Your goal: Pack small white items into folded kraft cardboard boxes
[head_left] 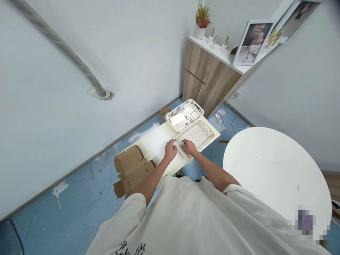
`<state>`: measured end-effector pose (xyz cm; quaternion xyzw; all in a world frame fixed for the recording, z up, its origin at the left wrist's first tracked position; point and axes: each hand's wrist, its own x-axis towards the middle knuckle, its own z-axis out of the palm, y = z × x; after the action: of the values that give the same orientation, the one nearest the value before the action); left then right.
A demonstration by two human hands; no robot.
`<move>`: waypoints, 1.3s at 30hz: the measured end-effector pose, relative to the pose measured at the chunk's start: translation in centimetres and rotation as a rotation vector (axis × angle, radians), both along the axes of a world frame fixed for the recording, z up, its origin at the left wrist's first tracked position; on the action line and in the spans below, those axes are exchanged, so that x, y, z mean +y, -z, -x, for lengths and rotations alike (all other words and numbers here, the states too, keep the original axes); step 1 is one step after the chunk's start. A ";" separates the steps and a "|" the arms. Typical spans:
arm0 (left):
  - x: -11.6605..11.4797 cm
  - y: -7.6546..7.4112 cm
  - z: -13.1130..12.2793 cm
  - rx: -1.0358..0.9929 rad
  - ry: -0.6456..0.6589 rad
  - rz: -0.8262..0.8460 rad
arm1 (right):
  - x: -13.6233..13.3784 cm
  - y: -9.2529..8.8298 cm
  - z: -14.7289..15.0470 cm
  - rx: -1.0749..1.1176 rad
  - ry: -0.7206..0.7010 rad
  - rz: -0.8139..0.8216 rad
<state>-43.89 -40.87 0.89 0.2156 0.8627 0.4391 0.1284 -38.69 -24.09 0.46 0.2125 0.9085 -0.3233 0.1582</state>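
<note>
My left hand [170, 150] and my right hand [189, 147] are close together over the near end of a white perforated plastic basket [205, 136]. Both have curled fingers. Something pale, perhaps see-through, shows between the fingertips, too small to name. Behind this basket, a second white basket [199, 108] holds several small white boxes and printed papers [180, 122]. Both baskets stand on a narrow pale-yellow table [152, 140]. Flattened brown cardboard boxes [135, 173] lie on its left end, left of my left hand.
A round white table [265, 166] stands to the right. Behind the baskets is a wood-grain cabinet [209, 71] with a potted plant [202, 19] and picture frame [253, 42] on top. A power strip [218, 118] and cables lie on the blue floor [85, 184].
</note>
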 end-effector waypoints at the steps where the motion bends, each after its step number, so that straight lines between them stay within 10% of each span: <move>1: 0.1 -0.1 0.1 0.017 -0.001 0.001 | 0.0 -0.1 0.1 -0.008 -0.006 -0.015; 9: 3.5 -2.1 -0.5 0.058 0.118 -0.071 | 2.7 -2.6 -2.9 0.157 0.178 -0.022; 18: 17.1 -3.6 -9.3 -0.124 0.453 -0.182 | 14.2 -5.1 -18.5 0.410 0.649 0.217; 30: 29.6 1.6 -32.5 -0.350 0.697 0.209 | 21.2 0.5 -44.5 0.192 0.982 0.048; 39: 31.7 4.6 -40.9 -0.401 0.832 0.430 | 21.3 5.1 -52.5 0.118 0.961 0.119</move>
<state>-3.04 -9.15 -3.71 0.4209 0.7332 0.1959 0.4969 13.79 -2.76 -4.61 0.5797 0.6950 -0.4226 -0.0490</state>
